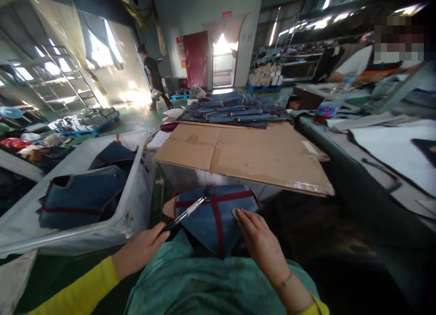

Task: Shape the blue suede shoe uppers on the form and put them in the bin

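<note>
My left hand is closed round the black grip of a hammer with a bright metal shaft. Its dark, rounded head rests on or just above a blue piece crossed by dark red bands. This blue piece, which looks like fabric or leather, lies over my lap, with a tan flap at its left end. At its right side my right hand has its fingers pinched on a small greyish thing, too small to name. My green apron is just below.
A flattened cardboard sheet lies in front, with stacked blue pieces behind it. To the left stands a white bin holding similar blue pieces. On the right, a table carries white sheets and a bottle. Two people are farther off.
</note>
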